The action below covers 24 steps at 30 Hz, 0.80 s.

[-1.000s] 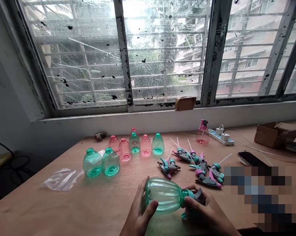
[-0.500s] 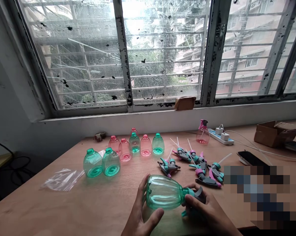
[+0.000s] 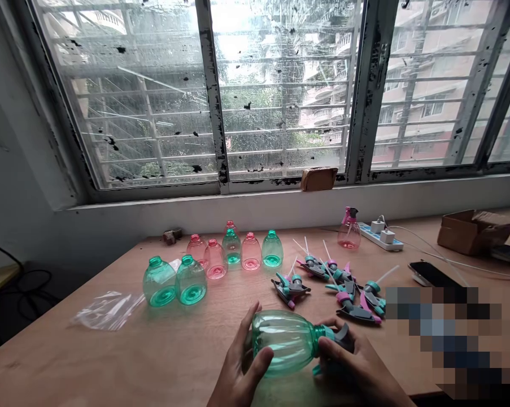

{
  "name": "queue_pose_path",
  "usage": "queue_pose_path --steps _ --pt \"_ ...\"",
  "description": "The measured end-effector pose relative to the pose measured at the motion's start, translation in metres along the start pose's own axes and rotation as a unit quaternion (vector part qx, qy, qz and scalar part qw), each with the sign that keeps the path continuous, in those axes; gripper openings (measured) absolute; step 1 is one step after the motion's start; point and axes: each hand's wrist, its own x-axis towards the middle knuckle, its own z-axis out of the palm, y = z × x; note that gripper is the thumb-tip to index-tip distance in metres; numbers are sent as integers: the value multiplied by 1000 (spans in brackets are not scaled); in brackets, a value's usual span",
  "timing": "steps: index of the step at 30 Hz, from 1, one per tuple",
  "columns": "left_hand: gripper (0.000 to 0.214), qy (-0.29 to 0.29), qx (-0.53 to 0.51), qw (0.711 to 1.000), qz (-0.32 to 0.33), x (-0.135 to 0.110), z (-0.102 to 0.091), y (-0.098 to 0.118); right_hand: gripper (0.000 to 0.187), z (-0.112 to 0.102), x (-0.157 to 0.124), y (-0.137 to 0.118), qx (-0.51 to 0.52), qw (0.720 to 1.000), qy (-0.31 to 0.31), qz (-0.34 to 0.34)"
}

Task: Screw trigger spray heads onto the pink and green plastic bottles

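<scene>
A green see-through bottle [image 3: 284,341] lies on its side near the table's front edge. My left hand [image 3: 240,367] wraps round its base end, thumb across the front. My right hand [image 3: 356,364] is closed on the grey and green spray head [image 3: 338,337] seated at the bottle's neck. Just beyond the bottle, several loose spray heads [image 3: 337,282] with white tubes lie on the wood.
Empty green bottles [image 3: 174,280] and pink bottles [image 3: 214,257] stand further back on the wooden table [image 3: 110,356]. A pink assembled sprayer [image 3: 349,229], a power strip [image 3: 382,234], a phone [image 3: 430,274], a cardboard box [image 3: 475,229] and a clear plastic bag [image 3: 106,308] lie around.
The bottle has shifted slightly in my hands, and my left thumb has moved across its side. My right hand stays on the spray head.
</scene>
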Motion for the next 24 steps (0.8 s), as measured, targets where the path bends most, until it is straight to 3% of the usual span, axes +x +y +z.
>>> queue_pose_path --steps 6,13,17,21,24 --pt "93 10 -96 995 -8 2 2 -9 43 -1 1 2 12 1000 2 -2" --pt "74 -25 -13 999 45 1 1 -13 44 -4 3 7 24 1000 3 -1" --pt "76 -43 -49 997 42 -1 3 -12 43 -4 1 6 31 999 -14 9" --pt "75 -19 -86 996 4 0 3 -8 41 -5 2 7 25 999 -24 8" --pt "66 1 -67 998 13 2 2 -5 40 -6 3 9 20 999 -32 0"
